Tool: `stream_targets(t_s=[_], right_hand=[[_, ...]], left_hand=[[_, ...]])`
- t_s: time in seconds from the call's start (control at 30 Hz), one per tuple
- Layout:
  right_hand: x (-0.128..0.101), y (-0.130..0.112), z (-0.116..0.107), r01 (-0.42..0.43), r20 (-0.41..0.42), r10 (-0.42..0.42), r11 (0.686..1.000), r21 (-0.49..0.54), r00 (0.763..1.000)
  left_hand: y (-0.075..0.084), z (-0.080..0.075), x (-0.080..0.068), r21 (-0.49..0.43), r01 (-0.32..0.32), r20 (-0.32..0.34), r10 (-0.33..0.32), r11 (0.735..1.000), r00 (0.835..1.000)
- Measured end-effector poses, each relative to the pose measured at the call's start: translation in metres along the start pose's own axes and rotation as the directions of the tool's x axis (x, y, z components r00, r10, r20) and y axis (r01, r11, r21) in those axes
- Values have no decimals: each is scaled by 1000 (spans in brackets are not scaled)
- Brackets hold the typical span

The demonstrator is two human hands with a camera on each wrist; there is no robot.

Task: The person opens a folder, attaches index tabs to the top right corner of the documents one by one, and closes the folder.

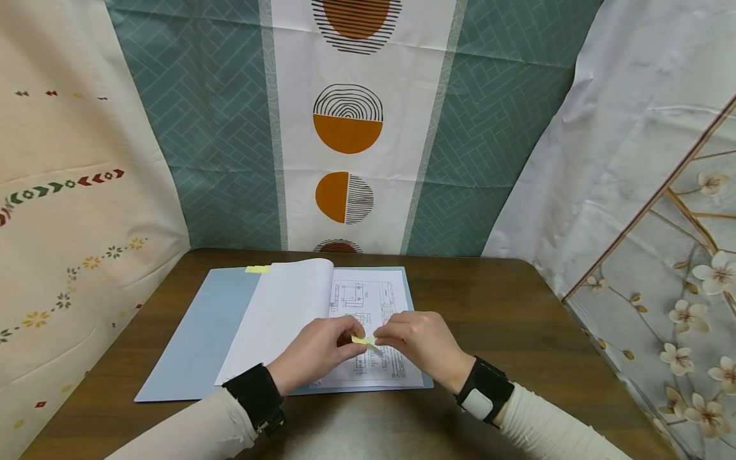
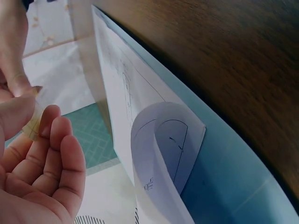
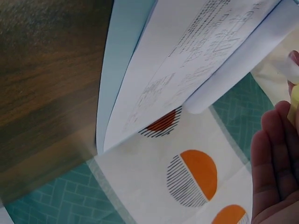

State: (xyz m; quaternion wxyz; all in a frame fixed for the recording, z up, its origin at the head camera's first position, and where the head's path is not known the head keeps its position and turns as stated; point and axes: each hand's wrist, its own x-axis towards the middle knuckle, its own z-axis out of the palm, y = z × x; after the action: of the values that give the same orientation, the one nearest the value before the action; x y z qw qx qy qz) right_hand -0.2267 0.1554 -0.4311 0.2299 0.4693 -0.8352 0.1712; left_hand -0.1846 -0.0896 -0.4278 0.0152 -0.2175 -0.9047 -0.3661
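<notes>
My left hand (image 1: 324,345) pinches a small yellow sticky tab (image 1: 362,340) between thumb and fingers, above the right-hand page of an open document. At the tab's other end are the pinched fingertips of my right hand (image 1: 422,338). In the left wrist view the tab (image 2: 32,125) looks thin and see-through between thumb and index finger, the other fingers curling loosely. Under both hands lies a printed sheet with technical drawings (image 1: 379,287). A turned-over white page (image 1: 287,313) curves up along the document's middle.
The light blue folder (image 1: 190,345) lies open on a brown wooden table (image 1: 477,306). Another yellow tab (image 1: 257,269) sticks out at the top edge of the turned pages. Patterned cloth (image 1: 506,128) hangs behind the table and at both sides.
</notes>
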Motion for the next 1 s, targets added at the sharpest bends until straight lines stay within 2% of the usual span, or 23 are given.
stream_targets(t_s=[0.2,0.4,0.73,1.0], right_hand=[[0,1,1,5,-4,-5,1000,13,1000],[2,-2,1,28,2,-28,1000,-2,1000],[5,-5,0,55,19,-55,998,-14,998],[5,0,-6,39,-24,-40,999,-29,999]], left_hand=[[1,6,2,56,-8,4,8,998,1000],[5,11,5,100,15,-31,-12,995,999],[4,15,3,63,62,-46,-59,996,997],[-2,18,1,98,52,-33,-49,994,998]])
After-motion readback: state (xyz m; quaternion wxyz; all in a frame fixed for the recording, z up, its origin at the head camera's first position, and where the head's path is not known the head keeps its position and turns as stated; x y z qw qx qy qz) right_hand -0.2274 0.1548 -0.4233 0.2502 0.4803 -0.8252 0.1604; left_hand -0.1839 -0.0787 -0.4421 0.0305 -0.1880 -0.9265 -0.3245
